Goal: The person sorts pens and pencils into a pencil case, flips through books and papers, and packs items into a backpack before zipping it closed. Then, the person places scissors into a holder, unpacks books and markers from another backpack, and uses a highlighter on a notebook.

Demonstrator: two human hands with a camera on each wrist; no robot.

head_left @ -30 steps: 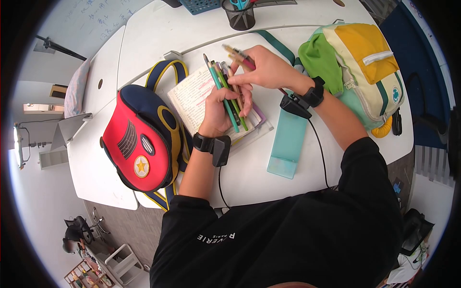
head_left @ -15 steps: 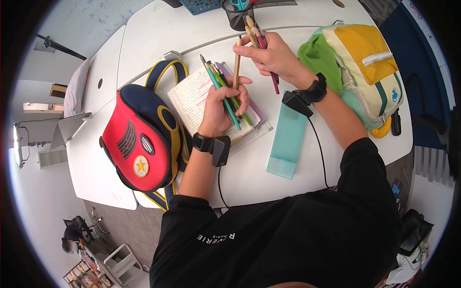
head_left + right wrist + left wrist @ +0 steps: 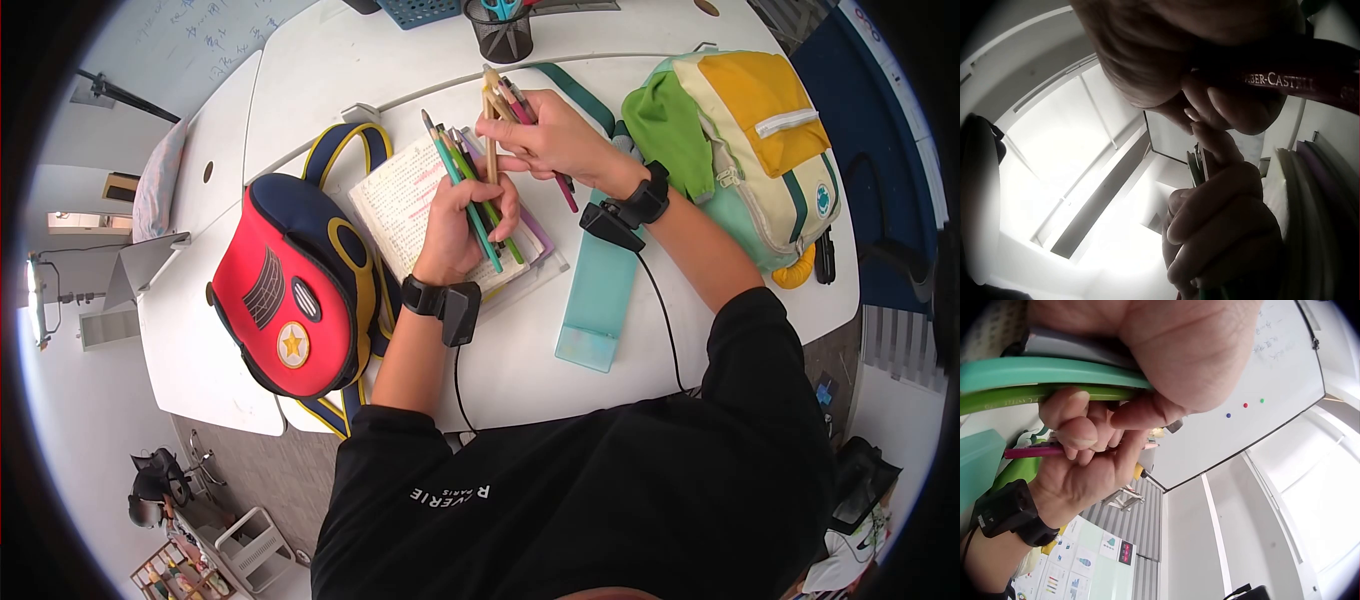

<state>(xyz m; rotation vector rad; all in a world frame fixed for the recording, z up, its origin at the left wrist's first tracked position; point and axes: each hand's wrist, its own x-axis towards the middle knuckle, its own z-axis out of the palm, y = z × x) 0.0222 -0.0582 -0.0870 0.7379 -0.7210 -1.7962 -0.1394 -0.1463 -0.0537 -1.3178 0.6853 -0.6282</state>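
In the head view the left hand (image 3: 460,225) grips several pencils, among them a teal pencil (image 3: 461,180) and a green pencil (image 3: 508,243). The right hand (image 3: 570,140) holds another bunch, including a magenta pencil (image 3: 519,108). Between the hands stands a tan pencil (image 3: 491,160), its upper part at the right fingertips and its lower end at the left fingers. An open notebook (image 3: 390,195) lies beneath the left hand. The left wrist view shows the teal pencil (image 3: 1054,374) and green pencil (image 3: 1016,399) along the left palm; a dark red pencil (image 3: 1329,75) crosses the right palm.
A red and navy bag (image 3: 285,290) stands left of the notebook. Right of it lies a teal case (image 3: 598,305), with a green, cream and yellow backpack (image 3: 760,150) beyond. A mesh pen cup (image 3: 502,42) stands at the back. Cables hang from both wrist cameras.
The right hand first rose away from the left hand, then came back down close beside it, still holding its bunch. The tan pencil now stands between them. The left hand has barely moved.
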